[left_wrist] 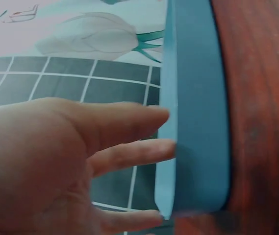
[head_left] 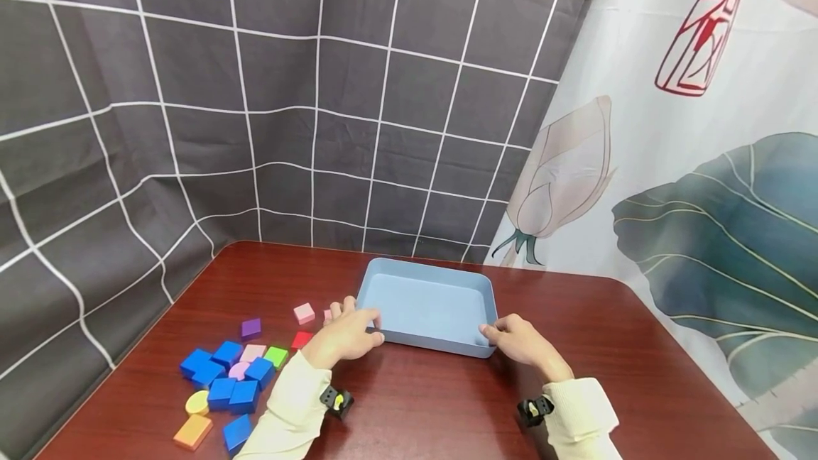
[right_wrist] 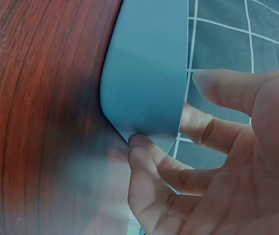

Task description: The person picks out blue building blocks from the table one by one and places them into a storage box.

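Observation:
A shallow light-blue rectangular tray (head_left: 424, 304) lies on the table between both hands. At its left front corner is my left hand (head_left: 345, 332), fingers spread and mostly straight; in the left wrist view the fingertips reach the tray's rim (left_wrist: 167, 161). My right hand (head_left: 520, 339) holds the right front corner. In the right wrist view, curled fingers (right_wrist: 141, 156) lie against the outside of the tray's wall (right_wrist: 146, 73), while the thumb is over the rim's inner side. Beside the left hand are a red block (head_left: 302, 339) and a pink block (head_left: 304, 314).
Left of the tray, loose blocks lie on the dark red wooden table (head_left: 409, 410): several blue blocks (head_left: 221, 394), a purple block (head_left: 251, 329), a green block (head_left: 276, 356), a yellow round block (head_left: 197, 402) and an orange block (head_left: 193, 432). A grey checked curtain (head_left: 358, 126) hangs behind.

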Motion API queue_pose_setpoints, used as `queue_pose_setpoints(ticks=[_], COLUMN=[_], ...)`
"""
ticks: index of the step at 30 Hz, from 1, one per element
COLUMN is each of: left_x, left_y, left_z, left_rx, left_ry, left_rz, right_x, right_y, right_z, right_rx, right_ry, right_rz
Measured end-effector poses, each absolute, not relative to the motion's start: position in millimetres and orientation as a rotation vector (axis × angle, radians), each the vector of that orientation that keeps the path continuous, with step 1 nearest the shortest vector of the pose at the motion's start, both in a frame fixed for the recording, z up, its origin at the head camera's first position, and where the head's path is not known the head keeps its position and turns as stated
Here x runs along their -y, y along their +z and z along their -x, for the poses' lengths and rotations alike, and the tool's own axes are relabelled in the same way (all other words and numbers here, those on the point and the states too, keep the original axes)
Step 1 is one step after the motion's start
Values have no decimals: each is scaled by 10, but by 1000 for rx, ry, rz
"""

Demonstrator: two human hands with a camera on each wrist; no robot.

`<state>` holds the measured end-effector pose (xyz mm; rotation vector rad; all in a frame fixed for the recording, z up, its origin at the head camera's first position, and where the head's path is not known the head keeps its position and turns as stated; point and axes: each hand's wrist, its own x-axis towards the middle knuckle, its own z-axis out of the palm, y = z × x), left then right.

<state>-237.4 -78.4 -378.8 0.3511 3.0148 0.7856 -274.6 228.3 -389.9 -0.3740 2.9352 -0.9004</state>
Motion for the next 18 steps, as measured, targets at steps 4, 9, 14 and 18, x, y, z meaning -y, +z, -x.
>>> queue_pose_setpoints(ticks=[4,9,14,18], left_x=[823,838,833,837], left_y=[-3698,-3630,-3577,-3517], left_z=[2321,2264,2208,2167], left_rx=[-2940,-2907,-2856,-2774], left_ry=[763,722,662,637], left_rz=[-363,-367,-373,-360], right_x=[-2270,-2246,-2223,-2220], right_y=[-3904,-3908,-3927,-3946], right_z=[2760,2763,2761,2755], right_rx=[-2951,-3000,-3031,-3029], right_ry=[-935,-968,-942,-919], right_rz=[376,294,237,212])
